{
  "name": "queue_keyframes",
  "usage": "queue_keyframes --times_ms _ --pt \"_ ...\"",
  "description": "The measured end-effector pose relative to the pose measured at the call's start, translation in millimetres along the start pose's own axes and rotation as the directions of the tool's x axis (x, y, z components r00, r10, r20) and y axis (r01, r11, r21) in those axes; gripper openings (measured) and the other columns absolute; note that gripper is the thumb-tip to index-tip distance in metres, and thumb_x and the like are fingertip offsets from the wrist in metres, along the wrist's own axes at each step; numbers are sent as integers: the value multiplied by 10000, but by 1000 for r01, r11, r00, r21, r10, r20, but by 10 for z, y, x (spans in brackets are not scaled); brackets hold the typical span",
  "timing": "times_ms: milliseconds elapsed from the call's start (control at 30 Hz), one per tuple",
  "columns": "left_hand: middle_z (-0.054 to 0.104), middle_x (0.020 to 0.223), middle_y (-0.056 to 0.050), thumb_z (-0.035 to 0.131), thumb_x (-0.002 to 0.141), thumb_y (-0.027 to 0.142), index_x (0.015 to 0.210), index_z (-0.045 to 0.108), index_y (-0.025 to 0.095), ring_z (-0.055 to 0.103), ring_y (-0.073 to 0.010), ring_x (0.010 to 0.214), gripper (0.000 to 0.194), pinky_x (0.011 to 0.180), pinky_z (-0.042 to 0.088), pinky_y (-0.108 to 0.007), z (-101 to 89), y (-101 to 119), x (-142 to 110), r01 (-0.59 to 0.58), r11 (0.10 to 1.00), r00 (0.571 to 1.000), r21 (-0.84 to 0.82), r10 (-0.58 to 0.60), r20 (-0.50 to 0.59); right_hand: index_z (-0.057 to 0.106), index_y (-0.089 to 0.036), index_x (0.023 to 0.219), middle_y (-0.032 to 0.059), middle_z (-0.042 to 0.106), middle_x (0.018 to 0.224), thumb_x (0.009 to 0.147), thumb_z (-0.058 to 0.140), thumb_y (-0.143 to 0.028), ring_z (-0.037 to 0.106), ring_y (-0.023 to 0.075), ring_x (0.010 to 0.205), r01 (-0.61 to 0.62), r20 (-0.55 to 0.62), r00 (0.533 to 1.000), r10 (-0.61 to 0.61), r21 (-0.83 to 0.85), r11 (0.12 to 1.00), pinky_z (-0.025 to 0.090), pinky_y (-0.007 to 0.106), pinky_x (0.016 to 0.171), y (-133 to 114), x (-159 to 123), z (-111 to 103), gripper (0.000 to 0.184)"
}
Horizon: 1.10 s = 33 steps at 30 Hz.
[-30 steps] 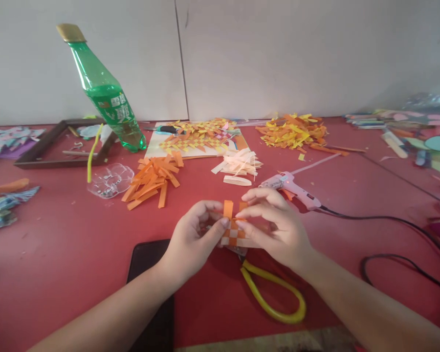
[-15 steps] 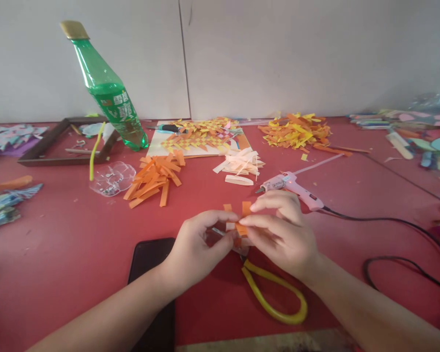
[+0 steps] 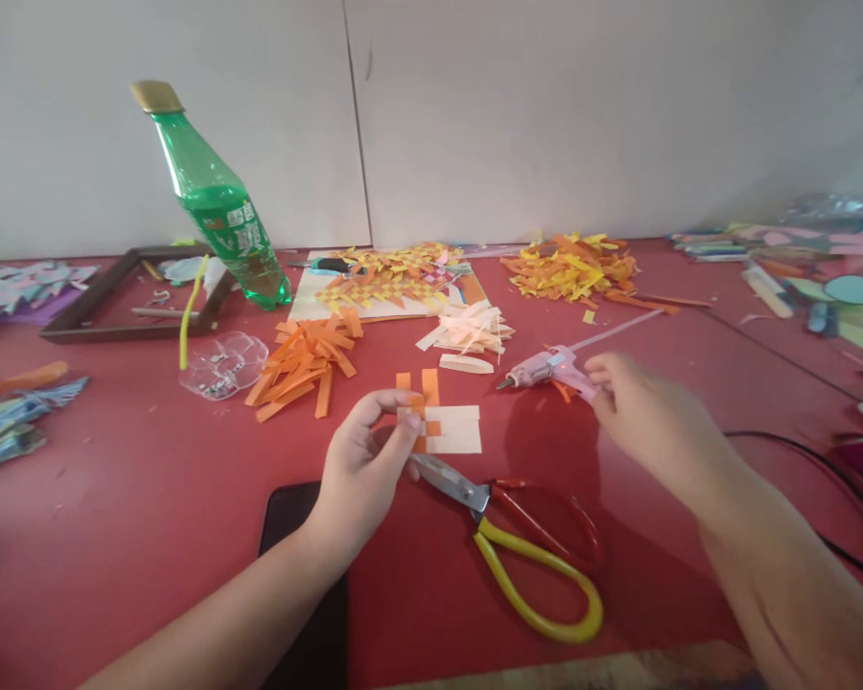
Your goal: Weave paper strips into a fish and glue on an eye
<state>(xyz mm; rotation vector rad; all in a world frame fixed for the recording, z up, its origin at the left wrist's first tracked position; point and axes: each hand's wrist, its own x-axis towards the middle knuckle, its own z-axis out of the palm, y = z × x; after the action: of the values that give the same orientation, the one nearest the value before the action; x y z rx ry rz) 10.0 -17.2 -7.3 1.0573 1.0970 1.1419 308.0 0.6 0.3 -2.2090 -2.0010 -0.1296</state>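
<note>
My left hand [image 3: 363,470] pinches a small woven patch of orange and cream paper strips [image 3: 438,422] by its left edge, just above the red table [image 3: 115,517]. My right hand [image 3: 643,417] is out to the right with its fingers closed around the handle of a pink hot glue gun [image 3: 547,367], whose nozzle points left. Scissors with one red and one yellow handle [image 3: 518,541] lie on the table just below the patch, between my two arms.
A tilted green plastic bottle [image 3: 220,206] stands at the back left beside a brown frame [image 3: 126,297]. Piles of orange strips [image 3: 306,350], cream strips [image 3: 467,331] and yellow-orange scraps [image 3: 571,264] lie behind. A black phone [image 3: 298,565] lies under my left forearm. A black cord [image 3: 820,460] runs right.
My right hand has let go of the woven patch and moved right onto the glue gun. The left hand alone now holds the patch, and the scissors beneath are uncovered.
</note>
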Motion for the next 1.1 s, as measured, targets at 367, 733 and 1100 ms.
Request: queue_keyframes --times_ms 367,733,1100 --pt "586 793 40 668 855 350 917 553 195 634 -69 507 202 426 489 -160 -4 22 -10 27 996 1000 -81 -28 -9 557 -183 909 105 685 822 774 524 -166 615 233 646 4 106 994 -1 -31 1000 356 283 544 -132 -9 -83 140" --pt "644 579 40 652 851 286 931 517 190 682 -127 512 184 517 560 -200 17 56 -66 129 991 984 20 -131 124 565 -210 1028 80 676 995 900 522 -214 664 207 880 241 -274 946 -171 247 939 518 317 735 -586 -113 -184 135" --pt "587 995 2 593 874 150 1262 439 294 707 -98 680 442 584 577 -180 39 -103 -162 -339 907 932 249 288 222 674 -183 946 98 552 1064 813 668 -116 537 248 1026 648 -546 728 -414 351 676 467 434 883 -1029 -430 8 149"
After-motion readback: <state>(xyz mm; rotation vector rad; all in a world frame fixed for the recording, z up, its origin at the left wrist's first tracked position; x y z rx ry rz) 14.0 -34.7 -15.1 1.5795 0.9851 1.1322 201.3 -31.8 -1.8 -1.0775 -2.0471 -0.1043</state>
